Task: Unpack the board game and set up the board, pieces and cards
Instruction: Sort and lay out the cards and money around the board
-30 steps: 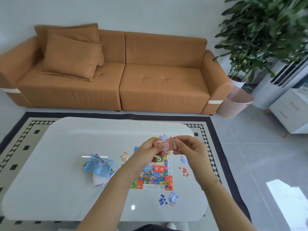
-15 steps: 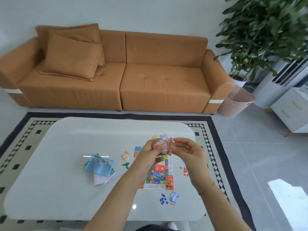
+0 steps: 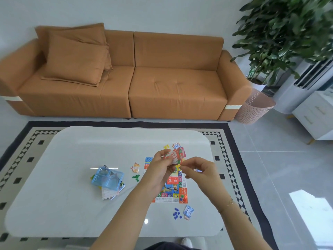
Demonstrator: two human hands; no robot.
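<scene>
Nearest us on the worktop sat a heap of blue tokens beside a small blue card stack, so that corner looked sorted. The board was already laid flat with a piece or two standing on its orange corner, green tokens and an orange stack off to its left. The clear blue box lay on some leaflets, apparently emptied.

Above the board, our left hand gripped the red card deck, fingers curled round it, while our right hand was pinched at its lower edge; what it held we couldn't tell. Yellow tokens and another stack lay beyond. We reckoned mostly done, red cards still to place.
</scene>
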